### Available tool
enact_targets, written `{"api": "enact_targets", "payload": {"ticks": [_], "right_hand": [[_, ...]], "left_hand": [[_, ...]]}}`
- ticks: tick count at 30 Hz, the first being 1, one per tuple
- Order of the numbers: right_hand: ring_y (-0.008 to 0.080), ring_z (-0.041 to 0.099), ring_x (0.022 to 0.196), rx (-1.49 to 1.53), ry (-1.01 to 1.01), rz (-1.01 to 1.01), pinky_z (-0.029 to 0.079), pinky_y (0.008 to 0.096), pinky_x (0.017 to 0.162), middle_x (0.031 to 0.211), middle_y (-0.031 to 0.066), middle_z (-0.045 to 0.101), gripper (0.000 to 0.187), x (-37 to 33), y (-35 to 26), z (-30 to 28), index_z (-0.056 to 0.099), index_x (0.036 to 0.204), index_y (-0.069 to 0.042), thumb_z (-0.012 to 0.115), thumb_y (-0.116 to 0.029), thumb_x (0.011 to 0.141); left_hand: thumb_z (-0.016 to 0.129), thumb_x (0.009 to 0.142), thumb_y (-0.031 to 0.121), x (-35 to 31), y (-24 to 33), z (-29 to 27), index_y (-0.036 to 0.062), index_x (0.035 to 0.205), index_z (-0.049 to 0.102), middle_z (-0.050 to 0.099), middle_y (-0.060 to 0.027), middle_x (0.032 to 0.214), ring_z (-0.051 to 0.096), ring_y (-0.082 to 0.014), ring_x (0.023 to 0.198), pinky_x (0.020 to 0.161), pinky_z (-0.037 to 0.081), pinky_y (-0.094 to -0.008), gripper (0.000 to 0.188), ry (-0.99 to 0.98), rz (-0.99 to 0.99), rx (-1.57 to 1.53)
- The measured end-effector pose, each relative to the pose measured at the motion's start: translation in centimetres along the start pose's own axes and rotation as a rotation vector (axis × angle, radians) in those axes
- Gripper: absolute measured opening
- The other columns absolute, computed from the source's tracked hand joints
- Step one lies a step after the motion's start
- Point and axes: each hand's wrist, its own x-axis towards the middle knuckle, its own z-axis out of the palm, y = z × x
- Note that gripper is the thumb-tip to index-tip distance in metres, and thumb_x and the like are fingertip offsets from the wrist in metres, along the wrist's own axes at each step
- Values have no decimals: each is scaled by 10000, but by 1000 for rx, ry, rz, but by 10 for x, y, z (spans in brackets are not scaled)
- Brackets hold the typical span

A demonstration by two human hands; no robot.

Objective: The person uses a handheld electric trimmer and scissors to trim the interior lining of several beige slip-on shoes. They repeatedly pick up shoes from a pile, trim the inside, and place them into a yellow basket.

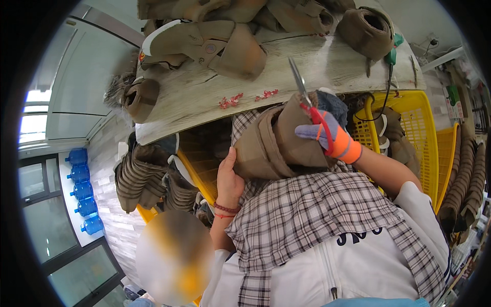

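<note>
Mid-frame, the left hand (231, 181) grips a brown boot upper (282, 139), likely steadying it; the right hand (337, 137) holds scissors (302, 88).

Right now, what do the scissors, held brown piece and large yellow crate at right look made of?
Scissors: shiny metal blades, by their bright reflections; red handles, probably plastic, by their even colour.
Brown piece: matte, perhaps suede or thick fabric, by its dull surface.
Yellow crate: likely smooth moulded plastic, by its uniform colour and lattice walls.
</note>
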Motion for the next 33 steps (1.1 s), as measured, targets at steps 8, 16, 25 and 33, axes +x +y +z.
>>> {"api": "enact_targets", "payload": {"ticks": [8, 16, 25, 33], "right_hand": [[121, 567, 926, 306, -62, 66, 450, 243, 815, 1073, 78, 598, 413, 25, 66, 26, 489, 1208, 6, 631, -72, 827], [79, 530, 695, 24, 22, -30, 393, 224, 583, 830, 18, 605, 222, -7, 130, -19, 561, 969, -37, 477, -239, 938], [79, 491, 549, 93, 225, -136, 380, 193, 474, 719, 52, 588, 525, 6, 43, -39, 541, 1080, 27, 405, -461, 943], [50, 401, 619, 20, -38, -15, 342, 194, 553, 773, -43, 445, 435, -1, -40, -12, 466, 1183, 18, 632, -184, 835]], "left_hand": [[547, 913, 296, 22, -5, 0, 0, 1199, 523, 569, -103, 1191, 542, -221, 1070, 944, 414, -380, 412, -4, -96, -161], [591, 858, 199, 59, 88, -49, -6, 1108, 555, 593, -174, 1058, 554, -275, 997, 890, 426, -362, 325, 282, 650, 1170], [683, 752, 165, 126, 279, -133, 52, 998, 624, 540, -220, 1142, 472, -390, 1096, 896, 397, -427, 276, 880, 1047, 1661], [616, 847, 100, -46, 228, -88, -12, 1043, 570, 605, -79, 1041, 563, -168, 942, 788, 457, -288, 230, 281, 1036, 141]]}}
